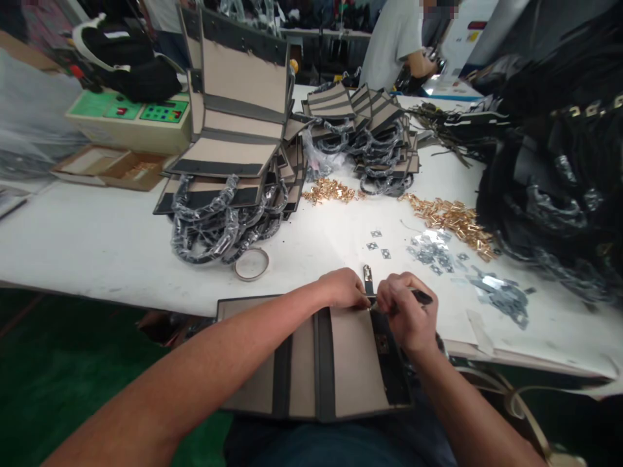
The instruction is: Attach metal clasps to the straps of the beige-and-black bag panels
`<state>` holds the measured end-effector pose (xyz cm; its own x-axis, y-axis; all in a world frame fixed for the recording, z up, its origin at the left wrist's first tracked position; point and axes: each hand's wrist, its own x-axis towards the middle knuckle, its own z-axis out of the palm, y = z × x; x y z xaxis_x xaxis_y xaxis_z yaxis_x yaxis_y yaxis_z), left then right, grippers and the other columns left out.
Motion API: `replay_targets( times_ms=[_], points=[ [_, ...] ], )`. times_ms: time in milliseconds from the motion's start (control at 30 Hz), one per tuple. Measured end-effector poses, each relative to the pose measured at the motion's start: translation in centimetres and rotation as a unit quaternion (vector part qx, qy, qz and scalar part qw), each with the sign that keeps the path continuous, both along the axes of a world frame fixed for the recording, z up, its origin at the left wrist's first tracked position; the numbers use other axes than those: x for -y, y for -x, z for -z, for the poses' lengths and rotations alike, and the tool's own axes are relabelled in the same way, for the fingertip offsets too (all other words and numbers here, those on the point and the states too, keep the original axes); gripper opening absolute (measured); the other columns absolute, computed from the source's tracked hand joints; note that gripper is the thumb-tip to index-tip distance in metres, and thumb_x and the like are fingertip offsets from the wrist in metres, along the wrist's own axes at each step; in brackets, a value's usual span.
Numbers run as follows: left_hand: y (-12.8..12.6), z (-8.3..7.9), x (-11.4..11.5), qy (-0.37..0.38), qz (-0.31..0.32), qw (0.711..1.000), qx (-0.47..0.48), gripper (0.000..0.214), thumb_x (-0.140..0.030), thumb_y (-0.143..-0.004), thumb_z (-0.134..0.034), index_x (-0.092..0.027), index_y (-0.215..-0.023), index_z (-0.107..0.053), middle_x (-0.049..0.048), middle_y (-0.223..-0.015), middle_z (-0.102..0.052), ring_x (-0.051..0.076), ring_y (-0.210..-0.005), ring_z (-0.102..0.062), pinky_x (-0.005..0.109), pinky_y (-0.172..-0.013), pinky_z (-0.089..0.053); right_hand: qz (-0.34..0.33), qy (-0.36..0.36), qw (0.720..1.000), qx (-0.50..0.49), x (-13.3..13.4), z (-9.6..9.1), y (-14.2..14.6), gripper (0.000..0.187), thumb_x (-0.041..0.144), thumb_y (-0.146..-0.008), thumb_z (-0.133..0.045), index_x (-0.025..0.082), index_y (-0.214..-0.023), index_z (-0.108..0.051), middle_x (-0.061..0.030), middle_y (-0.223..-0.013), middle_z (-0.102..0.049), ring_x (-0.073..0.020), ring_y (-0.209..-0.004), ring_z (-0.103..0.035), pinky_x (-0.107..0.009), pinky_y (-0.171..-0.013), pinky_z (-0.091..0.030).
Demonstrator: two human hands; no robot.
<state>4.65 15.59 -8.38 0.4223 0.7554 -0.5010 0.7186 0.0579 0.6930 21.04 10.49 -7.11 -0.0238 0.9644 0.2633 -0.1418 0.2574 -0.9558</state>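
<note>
A beige and black bag panel point(305, 370) lies across my lap, its far edge at the table's front. My left hand point(344, 288) reaches over it, fingers pinched at the top edge; any small part between them is hidden. Close beside it, my right hand point(411, 314) is closed around a slim dark-handled tool point(421, 296), whose tip is hidden near the left fingertips. Between the hands, a short black strap with a gold metal fitting point(367, 272) sticks out onto the table. A square metal plate point(382, 344) sits on the panel's black band.
Gold fittings point(452, 220) and thin metal plates point(433, 250) are scattered on the white table point(321, 240). A tape roll point(252, 264) lies left, before stacked bag panels point(243, 123) with plastic-wrapped handles. Black bags point(545, 194) crowd the right. A person point(392, 45) works behind.
</note>
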Motion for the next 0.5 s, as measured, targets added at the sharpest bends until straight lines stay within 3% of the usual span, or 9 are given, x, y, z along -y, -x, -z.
replay_targets(
  times_ms=[200,367,500],
  points=[
    [0.0,0.1,0.0,-0.008,0.006,1.000,0.020,0.026,-0.038,-0.072,-0.075,-0.019,-0.058,-0.063,-0.0045,-0.055,-0.050,0.013,-0.063,-0.049,0.028,-0.057,-0.032,-0.014,-0.023,1.000,0.015,0.8,-0.1,0.6,0.036,0.039,-0.098,-0.064,0.025,-0.069,-0.049,0.0042,-0.058,-0.048,-0.0157,-0.054,-0.047,-0.032,-0.056,-0.039],
    [0.0,0.5,-0.4,-0.005,0.018,0.999,0.044,0.025,-0.026,-0.070,-0.073,-0.018,-0.052,-0.058,-0.0046,-0.054,-0.047,0.014,-0.068,-0.049,0.028,-0.064,-0.034,-0.079,-0.043,0.986,0.139,1.2,-0.2,1.2,0.032,0.032,-0.099,-0.062,0.023,-0.070,-0.053,0.0017,-0.066,-0.053,-0.0160,-0.062,-0.049,-0.033,-0.061,-0.039],
    [0.1,0.7,-0.5,0.000,0.010,0.998,0.057,0.024,-0.025,-0.069,-0.074,-0.017,-0.053,-0.059,-0.0053,-0.055,-0.048,0.013,-0.069,-0.049,0.026,-0.064,-0.035,-0.090,-0.078,0.977,0.177,1.1,0.4,0.9,0.028,0.029,-0.098,-0.061,0.022,-0.071,-0.054,0.0014,-0.067,-0.054,-0.0158,-0.063,-0.050,-0.033,-0.061,-0.039]
  ],
)
